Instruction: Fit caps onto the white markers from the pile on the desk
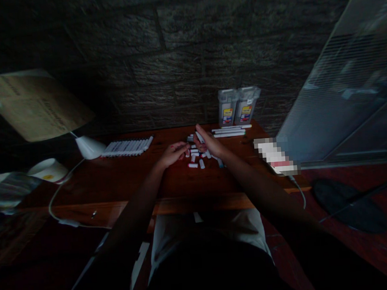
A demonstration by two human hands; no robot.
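My right hand (209,142) is closed around a white marker (199,137), tilted, its upper end showing by the thumb. My left hand (175,154) is just to the left, fingers pinched together at the edge of a small pile; what they hold, if anything, is too small and dark to make out. Below and between the hands lie several loose short white marker caps (202,164), some with pink or blue ends. A row of white markers (127,147) lies side by side to the left. More white markers (229,132) lie beyond my right hand.
Two clear plastic cases (227,108) stand against the brick wall. A lamp with a brown paper shade (45,104) and a white cup (48,170) are at the left. A blurred-out white object (274,157) with a cable lies near the right edge of the wooden table (116,181).
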